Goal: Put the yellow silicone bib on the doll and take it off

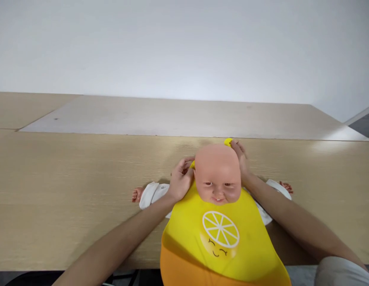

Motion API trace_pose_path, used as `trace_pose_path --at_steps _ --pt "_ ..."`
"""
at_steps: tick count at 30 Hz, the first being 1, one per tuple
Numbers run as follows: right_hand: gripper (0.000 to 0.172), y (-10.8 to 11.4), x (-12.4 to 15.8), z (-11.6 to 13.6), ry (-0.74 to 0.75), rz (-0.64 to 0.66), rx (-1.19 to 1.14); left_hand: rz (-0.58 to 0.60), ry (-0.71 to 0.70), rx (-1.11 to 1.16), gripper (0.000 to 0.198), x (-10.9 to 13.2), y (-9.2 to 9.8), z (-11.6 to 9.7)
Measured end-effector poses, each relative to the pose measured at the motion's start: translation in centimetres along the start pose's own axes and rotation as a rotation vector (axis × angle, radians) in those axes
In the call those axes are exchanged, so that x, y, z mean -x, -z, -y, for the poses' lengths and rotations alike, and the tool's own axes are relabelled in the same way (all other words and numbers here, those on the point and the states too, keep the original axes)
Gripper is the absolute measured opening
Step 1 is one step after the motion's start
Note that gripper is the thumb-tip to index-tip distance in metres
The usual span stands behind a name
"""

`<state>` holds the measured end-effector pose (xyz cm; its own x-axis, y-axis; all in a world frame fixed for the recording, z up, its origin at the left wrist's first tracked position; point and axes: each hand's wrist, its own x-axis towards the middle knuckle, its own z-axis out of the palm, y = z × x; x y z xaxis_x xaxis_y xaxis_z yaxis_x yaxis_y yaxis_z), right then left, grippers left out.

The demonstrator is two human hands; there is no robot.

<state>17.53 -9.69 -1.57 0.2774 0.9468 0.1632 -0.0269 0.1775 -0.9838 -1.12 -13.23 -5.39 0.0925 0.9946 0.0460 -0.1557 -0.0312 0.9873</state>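
Observation:
A baby doll (218, 167) in white clothing lies on its back, arms spread to both sides. Over its chest is a yellow bib (184, 226) with a lemon-slice print and an orange lower pocket. Beside the doll's head, on the left, my left hand (182, 179) pinches one yellow neck strap of the bib. My right hand (241, 157) is at the upper right of the head, its fingers closed on the other strap end, which sticks up past the head. Behind the head, the middle of the straps is hidden.
The doll rests on a light wooden table (68, 190), whose front edge runs under the bib. A paler panel (172, 117) lies along the back, against a white wall (184, 47). The doll's sleeves (154, 192) reach out near my forearms.

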Motion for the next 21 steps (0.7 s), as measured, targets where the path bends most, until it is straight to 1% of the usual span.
trace_pose_path --at_steps 2,4,8,10,13,16,19,21 --pt "0.046 0.3 -0.1 -0.1 0.003 -0.011 -0.104 -0.018 -0.024 -0.045 0.028 0.1 0.1 0.0" --pt "0.045 0.6 -0.2 -0.3 0.041 0.019 -0.165 -0.029 -0.06 -0.097 0.029 0.1 0.2 0.0" --pt "0.04 1.0 -0.3 -0.7 0.098 0.064 -0.154 -0.005 -0.127 -0.294 0.031 0.0 0.6 -0.1" --pt "0.039 1.2 -0.5 -1.1 0.135 0.068 -0.083 -0.005 -0.131 -0.393 0.034 0.0 0.8 -0.2" --pt "0.041 1.8 -1.0 -1.6 0.231 0.07 0.118 0.006 -0.123 -0.486 0.039 -0.1 0.8 -0.4" --pt "0.045 2.4 -1.6 -2.1 0.302 0.079 0.302 0.065 -0.109 -0.543 0.041 -0.3 0.7 -0.4" --pt "0.047 2.6 -1.9 -2.6 0.308 0.094 0.368 0.111 -0.114 -0.586 0.039 -0.5 0.7 -0.5" --pt "0.047 2.7 -2.1 -2.8 0.293 0.102 0.381 0.116 -0.109 -0.597 0.038 -0.6 0.7 -0.5"
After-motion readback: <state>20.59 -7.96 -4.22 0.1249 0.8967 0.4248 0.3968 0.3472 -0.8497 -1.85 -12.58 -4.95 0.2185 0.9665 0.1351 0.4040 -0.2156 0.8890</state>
